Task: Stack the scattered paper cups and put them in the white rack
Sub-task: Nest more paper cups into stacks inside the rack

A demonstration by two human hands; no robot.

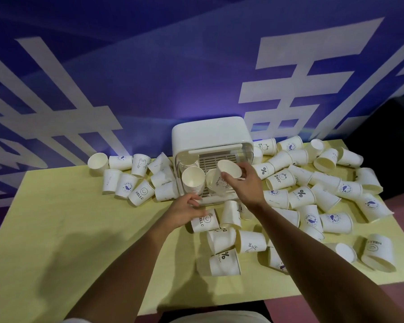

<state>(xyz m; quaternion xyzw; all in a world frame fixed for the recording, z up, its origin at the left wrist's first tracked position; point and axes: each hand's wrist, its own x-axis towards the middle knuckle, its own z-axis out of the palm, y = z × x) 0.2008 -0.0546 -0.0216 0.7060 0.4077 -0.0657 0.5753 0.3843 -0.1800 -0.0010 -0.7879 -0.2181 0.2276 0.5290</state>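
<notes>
Currently the right hand (240,183) grips a paper cup (229,168) above the stacks (193,180) inside the white rack (210,134). The left hand (184,207), loosely curled and empty, hovers at the rack's front.

A pale yellow-green desk (79,229) fills the lower part of the view, its bare left half crossed by soft dark shadows. Behind it stands a blue backdrop (161,66) printed with large white characters (296,73), cut off by the frame edges. Reddish floor (336,306) shows past the desk's near right corner, and a black area (397,148) lies at far right.
</notes>
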